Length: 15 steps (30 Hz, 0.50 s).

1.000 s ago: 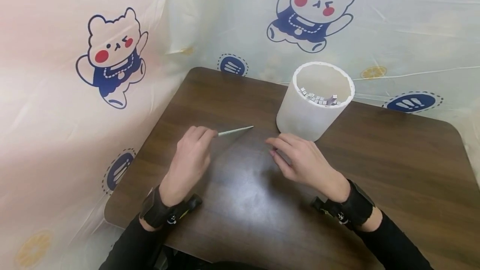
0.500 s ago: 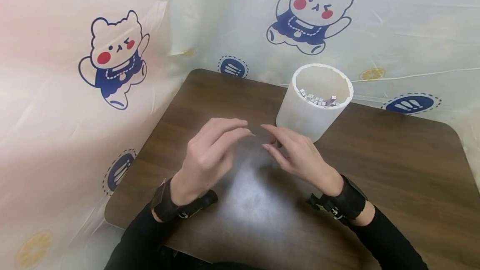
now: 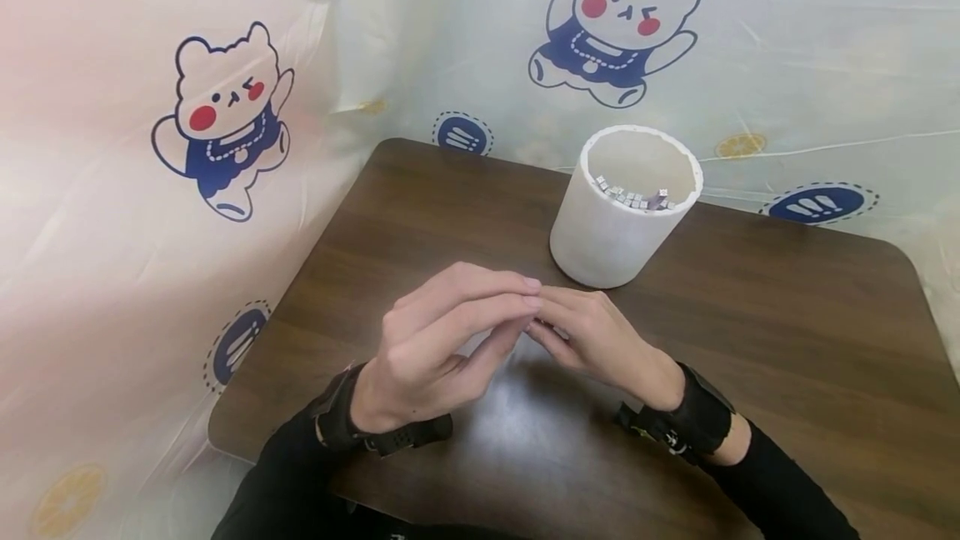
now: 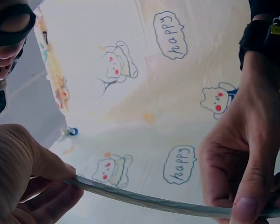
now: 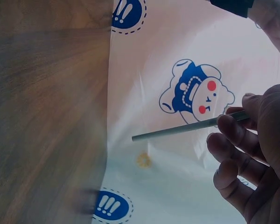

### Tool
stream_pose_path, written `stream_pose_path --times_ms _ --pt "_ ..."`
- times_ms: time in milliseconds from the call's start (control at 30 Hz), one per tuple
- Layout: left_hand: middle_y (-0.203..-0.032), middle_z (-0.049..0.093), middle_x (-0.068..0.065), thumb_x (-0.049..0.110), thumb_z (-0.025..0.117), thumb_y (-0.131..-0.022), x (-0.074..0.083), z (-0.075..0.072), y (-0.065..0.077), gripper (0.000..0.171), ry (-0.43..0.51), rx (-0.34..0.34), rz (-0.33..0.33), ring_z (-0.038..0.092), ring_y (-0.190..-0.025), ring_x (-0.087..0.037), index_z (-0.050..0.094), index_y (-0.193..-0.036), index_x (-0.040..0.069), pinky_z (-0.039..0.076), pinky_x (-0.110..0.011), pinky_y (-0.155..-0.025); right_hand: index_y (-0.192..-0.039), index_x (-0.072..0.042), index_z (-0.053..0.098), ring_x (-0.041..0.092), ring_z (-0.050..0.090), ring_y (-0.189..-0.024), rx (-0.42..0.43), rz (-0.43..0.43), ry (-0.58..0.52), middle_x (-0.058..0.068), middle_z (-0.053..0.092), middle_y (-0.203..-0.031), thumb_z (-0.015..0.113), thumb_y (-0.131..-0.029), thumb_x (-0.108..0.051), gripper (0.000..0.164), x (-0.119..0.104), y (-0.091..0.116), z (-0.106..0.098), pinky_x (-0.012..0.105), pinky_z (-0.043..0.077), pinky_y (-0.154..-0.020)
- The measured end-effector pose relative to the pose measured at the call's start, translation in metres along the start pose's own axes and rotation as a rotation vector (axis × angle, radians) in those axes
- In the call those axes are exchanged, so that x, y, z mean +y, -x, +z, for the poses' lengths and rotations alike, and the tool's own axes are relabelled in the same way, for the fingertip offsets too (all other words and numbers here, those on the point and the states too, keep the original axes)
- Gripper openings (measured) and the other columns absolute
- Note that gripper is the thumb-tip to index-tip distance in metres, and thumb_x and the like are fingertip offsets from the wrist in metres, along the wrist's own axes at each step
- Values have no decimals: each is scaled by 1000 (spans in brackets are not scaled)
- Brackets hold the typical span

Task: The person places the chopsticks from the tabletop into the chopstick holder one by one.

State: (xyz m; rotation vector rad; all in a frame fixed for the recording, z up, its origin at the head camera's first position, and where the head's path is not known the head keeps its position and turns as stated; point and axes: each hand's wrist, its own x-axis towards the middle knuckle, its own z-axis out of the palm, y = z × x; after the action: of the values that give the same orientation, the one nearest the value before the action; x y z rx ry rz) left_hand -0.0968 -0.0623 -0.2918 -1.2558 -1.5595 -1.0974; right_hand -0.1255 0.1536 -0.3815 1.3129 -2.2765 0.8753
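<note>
In the head view my left hand (image 3: 442, 340) and right hand (image 3: 607, 336) meet at their fingertips above the table, with the left palm turned partly inward. The left wrist view shows a thin, pale grey-green chopstick (image 4: 144, 199) between them. My left hand (image 4: 32, 177) pinches one part of it, and my right hand (image 4: 247, 149) pinches it farther right, the thumb pressing on it. In the right wrist view, the right hand (image 5: 256, 163) grips the chopstick (image 5: 177, 129) between thumb and fingers, one end sticking out. The fingers largely hide it from the head.
A white cylindrical container (image 3: 603, 236) stands on the brown wooden table (image 3: 787, 340), just beyond the right hand. Several square-ended patterned sticks (image 3: 633, 198) lean inside it. A printed curtain (image 3: 420, 40) borders the table's left and far sides.
My left hand, holding the chopstick, has turned and moved right to meet the right hand. The right fingers, earlier apart and holding nothing, now grip the chopstick. The container stays put.
</note>
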Motion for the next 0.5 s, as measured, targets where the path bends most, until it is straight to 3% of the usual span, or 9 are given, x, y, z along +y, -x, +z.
stream_pose_path --times_ms 300,500 --pt "-98 72 -18 -6 74 -84 -7 7 -8 16 16 36 -17 72 -86 -22 72 -100 -5 61 -27 -82 -104 -6 67 8 50 -68 82 -43 40 -2 57 -80 51 -106 -26 26 4 -8 -11 21 44 -61" --pt "-96 72 -20 -9 76 -80 -16 16 -30 19 61 86 16 73 -88 -25 68 -98 -5 61 -28 -87 -101 0 69 14 60 -70 176 -114 110 6 65 -84 50 -105 -22 30 11 -24 -35 28 53 -63"
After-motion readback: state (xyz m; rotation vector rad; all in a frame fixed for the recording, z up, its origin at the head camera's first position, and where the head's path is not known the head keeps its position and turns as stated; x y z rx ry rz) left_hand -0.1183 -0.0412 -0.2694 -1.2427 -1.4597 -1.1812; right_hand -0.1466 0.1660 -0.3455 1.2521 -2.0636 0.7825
